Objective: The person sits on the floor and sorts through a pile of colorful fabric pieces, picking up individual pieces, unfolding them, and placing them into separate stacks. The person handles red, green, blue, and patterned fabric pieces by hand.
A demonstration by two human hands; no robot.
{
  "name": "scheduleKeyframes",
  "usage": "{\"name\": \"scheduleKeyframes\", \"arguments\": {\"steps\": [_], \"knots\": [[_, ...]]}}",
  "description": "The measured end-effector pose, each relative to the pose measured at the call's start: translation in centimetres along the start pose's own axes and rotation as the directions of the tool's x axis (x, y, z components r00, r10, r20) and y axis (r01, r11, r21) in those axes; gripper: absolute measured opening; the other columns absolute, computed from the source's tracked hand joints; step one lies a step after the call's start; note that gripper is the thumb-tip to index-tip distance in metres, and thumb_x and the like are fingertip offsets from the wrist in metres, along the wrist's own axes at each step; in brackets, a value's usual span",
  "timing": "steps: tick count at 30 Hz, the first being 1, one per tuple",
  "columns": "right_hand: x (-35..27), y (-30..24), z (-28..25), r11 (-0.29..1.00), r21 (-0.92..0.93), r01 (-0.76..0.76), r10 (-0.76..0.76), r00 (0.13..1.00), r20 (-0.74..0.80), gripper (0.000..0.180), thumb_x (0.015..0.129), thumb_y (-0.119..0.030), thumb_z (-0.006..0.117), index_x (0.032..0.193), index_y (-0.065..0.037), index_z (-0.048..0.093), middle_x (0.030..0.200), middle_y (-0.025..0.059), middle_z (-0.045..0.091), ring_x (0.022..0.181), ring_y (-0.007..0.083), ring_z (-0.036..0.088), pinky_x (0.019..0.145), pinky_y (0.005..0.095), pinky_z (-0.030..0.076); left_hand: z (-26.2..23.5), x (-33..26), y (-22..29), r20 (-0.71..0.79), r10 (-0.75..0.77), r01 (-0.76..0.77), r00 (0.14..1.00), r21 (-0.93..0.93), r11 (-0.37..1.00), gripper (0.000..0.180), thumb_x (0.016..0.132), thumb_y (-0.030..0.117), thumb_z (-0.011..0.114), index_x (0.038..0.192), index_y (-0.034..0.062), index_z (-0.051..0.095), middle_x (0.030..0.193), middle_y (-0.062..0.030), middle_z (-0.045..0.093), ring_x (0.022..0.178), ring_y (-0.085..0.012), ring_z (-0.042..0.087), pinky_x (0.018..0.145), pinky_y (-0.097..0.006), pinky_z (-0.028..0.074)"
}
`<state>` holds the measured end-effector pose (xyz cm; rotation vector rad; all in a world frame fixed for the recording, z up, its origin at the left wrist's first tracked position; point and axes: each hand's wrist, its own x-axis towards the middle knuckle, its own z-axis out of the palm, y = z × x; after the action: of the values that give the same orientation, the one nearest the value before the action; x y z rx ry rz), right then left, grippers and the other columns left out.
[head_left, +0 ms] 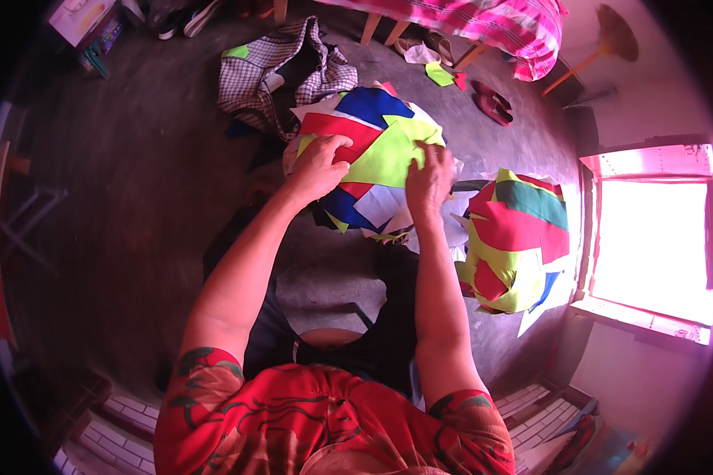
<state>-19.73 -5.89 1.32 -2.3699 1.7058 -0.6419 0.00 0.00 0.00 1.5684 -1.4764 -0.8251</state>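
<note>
Left hand [322,168], right hand [430,184] touching a bundle of coloured fabric scraps [380,154], both curling loosely, grip impossible to tell

Central fabric heap [387,154], second heap [516,226] to its right, window [653,237] farther right, shoes [493,104] behind.

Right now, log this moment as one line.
left hand: on colourful cloth pile | right hand: on same pile, farther right | right of pile: second cloth bundle | upper left: checked cloth
</note>
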Motion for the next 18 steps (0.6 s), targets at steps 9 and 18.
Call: {"name": "scheduleKeyframes", "arguments": {"steps": [9, 18], "knots": [[-2.2, 1.7, 1.6, 0.999, -0.009, -0.036, 0.037, 0.941, 0.337, 0.041, 0.074, -0.018, 0.066, 0.111, -0.005, 0.054, 0.110, 0.0165, 0.048, 0.107, 0.0336, 0.048, 0.082, 0.0427, 0.048, 0.6, -0.6, 1.4, 0.073, -0.089, 0.089, 0.993, -0.008, 0.996, 0.035, 0.078, 0.006, 0.058, 0.113, 0.0048, 0.055, 0.110, -0.0123, 0.058, 0.093, -0.0223, 0.059, 0.077, -0.031, 0.048], [-2.1, -0.4, -0.1, 0.991, 0.121, -0.053, 0.040, 0.993, 0.109, 0.045, 0.073, -0.017, 0.067, 0.115, -0.009, 0.053, 0.109, 0.0143, 0.050, 0.105, 0.0323, 0.049, 0.083, 0.0402, 0.046, -0.8, -0.2, 1.6, 0.098, -0.107, 0.122, 0.989, -0.151, 0.981, 0.037, 0.080, 0.005, 0.058, 0.116, 0.0033, 0.054, 0.115, -0.0135, 0.056, 0.092, -0.0229, 0.059, 0.080, -0.031, 0.048]]}}
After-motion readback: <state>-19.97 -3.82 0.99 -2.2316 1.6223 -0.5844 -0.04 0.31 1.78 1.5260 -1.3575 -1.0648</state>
